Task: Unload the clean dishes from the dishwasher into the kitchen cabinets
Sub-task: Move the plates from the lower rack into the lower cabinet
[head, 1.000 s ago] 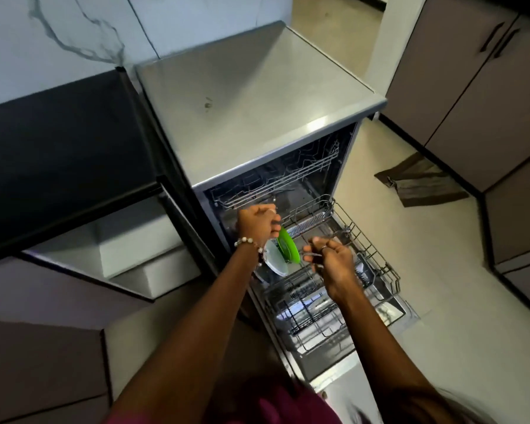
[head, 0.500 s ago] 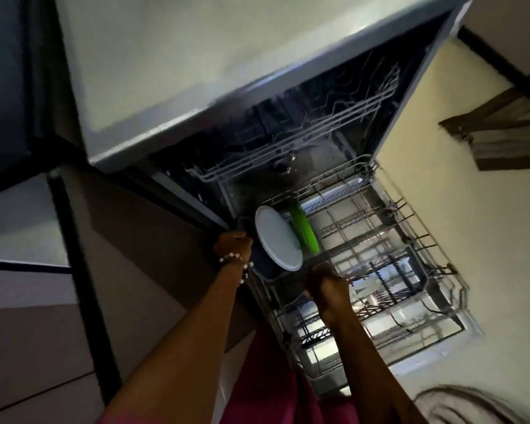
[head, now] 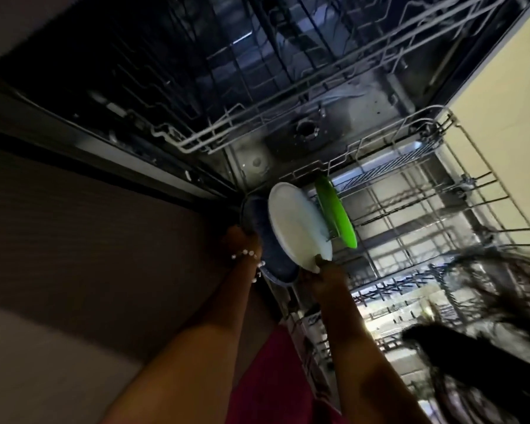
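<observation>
The right hand (head: 325,276) pinches the white plate (head: 294,224) at its near edge; the left hand (head: 242,243) holds the dark bowl (head: 257,221). Lift the plate straight off the tines, clear of the green plate (head: 337,212).

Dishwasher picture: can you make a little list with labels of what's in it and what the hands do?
lower rack: pulled-out grey wire rack
dishes: round dark blue plate, round white plate, bright green plate, standing on edge
left hand: at the dark blue plate's edge; grip unclear
right hand: pinches the white plate's lower rim
upper rack: no dishes visible
</observation>
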